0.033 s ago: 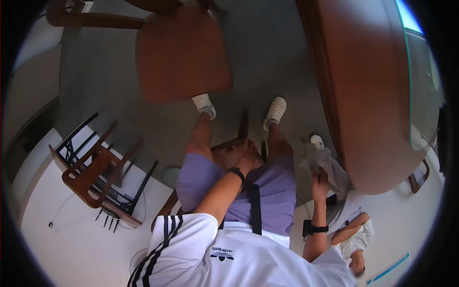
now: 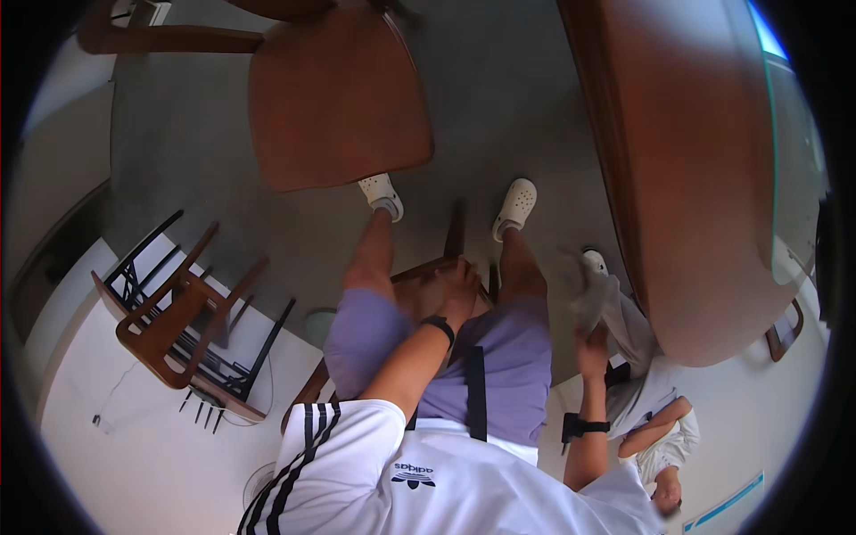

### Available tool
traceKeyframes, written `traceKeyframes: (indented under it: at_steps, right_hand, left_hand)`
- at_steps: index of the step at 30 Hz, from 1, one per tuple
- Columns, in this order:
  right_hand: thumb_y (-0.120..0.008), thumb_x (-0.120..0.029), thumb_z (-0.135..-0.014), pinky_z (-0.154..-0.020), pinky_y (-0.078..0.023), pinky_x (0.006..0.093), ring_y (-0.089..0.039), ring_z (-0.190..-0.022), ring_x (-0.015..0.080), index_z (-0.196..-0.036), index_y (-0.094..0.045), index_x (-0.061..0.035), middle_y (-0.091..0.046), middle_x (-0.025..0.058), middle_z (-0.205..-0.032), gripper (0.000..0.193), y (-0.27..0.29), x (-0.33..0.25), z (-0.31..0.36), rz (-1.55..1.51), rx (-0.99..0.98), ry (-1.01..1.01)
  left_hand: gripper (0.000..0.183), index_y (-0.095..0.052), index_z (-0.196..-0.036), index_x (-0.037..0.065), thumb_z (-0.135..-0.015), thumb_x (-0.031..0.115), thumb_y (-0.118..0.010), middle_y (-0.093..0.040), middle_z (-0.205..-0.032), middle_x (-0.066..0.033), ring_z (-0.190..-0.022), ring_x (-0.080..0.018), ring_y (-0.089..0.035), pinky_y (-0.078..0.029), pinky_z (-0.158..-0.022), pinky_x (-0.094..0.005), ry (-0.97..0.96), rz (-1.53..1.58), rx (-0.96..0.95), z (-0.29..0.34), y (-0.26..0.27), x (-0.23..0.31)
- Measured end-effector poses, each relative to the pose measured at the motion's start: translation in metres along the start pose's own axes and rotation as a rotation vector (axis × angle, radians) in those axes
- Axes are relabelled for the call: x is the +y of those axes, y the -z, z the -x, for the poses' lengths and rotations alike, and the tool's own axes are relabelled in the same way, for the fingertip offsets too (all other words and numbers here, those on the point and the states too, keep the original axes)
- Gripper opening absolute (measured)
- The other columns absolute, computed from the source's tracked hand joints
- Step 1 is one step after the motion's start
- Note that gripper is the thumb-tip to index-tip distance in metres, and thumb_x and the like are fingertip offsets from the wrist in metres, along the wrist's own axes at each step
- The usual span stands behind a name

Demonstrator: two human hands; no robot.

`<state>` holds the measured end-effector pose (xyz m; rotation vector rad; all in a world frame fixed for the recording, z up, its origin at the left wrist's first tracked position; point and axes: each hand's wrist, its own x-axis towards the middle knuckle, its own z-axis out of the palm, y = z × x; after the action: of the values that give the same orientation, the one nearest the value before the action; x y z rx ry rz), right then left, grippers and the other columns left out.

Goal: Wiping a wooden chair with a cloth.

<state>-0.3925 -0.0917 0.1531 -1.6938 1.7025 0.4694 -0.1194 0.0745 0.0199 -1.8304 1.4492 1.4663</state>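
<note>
My left hand [image 2: 460, 287] rests between my thighs on the front part of a brown wooden chair seat [image 2: 417, 292], its fingers bent at the seat's edge. To the right of my thigh, my right hand [image 2: 592, 349] is closed round a limp grey cloth [image 2: 585, 296], which is blurred by motion. Behind the cloth, another person's grey trousers make its outline hard to follow. Each wrist carries a black band.
Ahead stands another brown chair [image 2: 339, 102]. A long brown table [image 2: 704, 178] with a glass edge runs along the right. Chairs are stacked at a table [image 2: 169, 330] on the left. A person [image 2: 660, 437] with folded arms is at the lower right.
My right hand has come slightly back toward me and left, and the cloth has swung into a longer shape. My left hand stays in place.
</note>
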Motion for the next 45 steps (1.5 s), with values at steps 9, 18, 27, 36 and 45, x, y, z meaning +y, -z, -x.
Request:
traceKeyframes:
  at_steps: [9,18,27,36,45]
  right_hand:
    - [-0.065,-0.045,-0.082,-0.099,-0.045,0.0385,-0.053,-0.123,0.0354,-0.136,-0.046,0.0017,-0.048,0.0280,-0.136,0.074,-0.184,0.096,0.003,0.220,-0.795,-0.076]
    - [-0.066,-0.043,-0.082,-0.099,-0.044,0.0399,-0.053,-0.122,0.0355,-0.135,-0.046,0.0021,-0.049,0.0276,-0.136,0.073,-0.196,0.063,-0.076,0.068,-0.773,0.069]
    - [-0.067,-0.041,-0.081,-0.099,-0.044,0.0412,-0.053,-0.122,0.0357,-0.134,-0.047,0.0025,-0.051,0.0272,-0.135,0.072,-0.172,0.043,-0.107,-0.049,-0.725,0.195]
    - [-0.072,-0.035,-0.076,-0.094,-0.045,0.0449,-0.057,-0.115,0.0345,-0.119,-0.058,0.0050,-0.060,0.0264,-0.123,0.061,-0.175,0.115,-0.132,0.076,-0.725,0.182]
    - [-0.058,-0.032,-0.093,-0.081,-0.046,0.0436,-0.061,-0.090,0.0350,-0.117,-0.059,0.0023,-0.063,0.0267,-0.100,0.042,-0.101,0.082,-0.068,-0.033,0.111,-0.014]
  left_hand:
    - [0.070,-0.053,-0.127,0.021,-0.065,0.033,-0.084,-0.032,-0.151,-0.0149,-0.132,-0.0384,-0.040,-0.039,-0.100,-0.0584,-0.089,0.343,0.025,-0.046,-0.024,-0.089]
    - [0.047,-0.058,-0.118,0.019,-0.077,0.035,-0.075,-0.029,-0.148,-0.0303,-0.113,-0.0408,-0.058,-0.046,-0.096,-0.0439,-0.320,0.599,-0.323,-0.078,-0.030,-0.111]
    - [0.044,-0.057,-0.120,0.012,-0.083,0.033,-0.070,-0.055,-0.131,-0.0199,-0.117,-0.0336,-0.057,-0.041,-0.100,-0.0391,-0.464,0.800,-0.329,-0.090,-0.008,-0.143]
    - [0.062,-0.053,-0.128,0.006,-0.082,0.045,-0.067,-0.063,-0.121,-0.0172,-0.115,-0.0359,-0.058,-0.043,-0.097,-0.0419,-0.456,0.342,-0.182,-0.114,0.031,-0.133]
    - [0.046,-0.051,-0.128,0.004,-0.093,0.034,-0.058,-0.066,-0.111,-0.0179,-0.105,-0.0353,-0.063,-0.049,-0.087,-0.0407,-0.448,0.543,0.918,-0.016,0.104,-0.095]
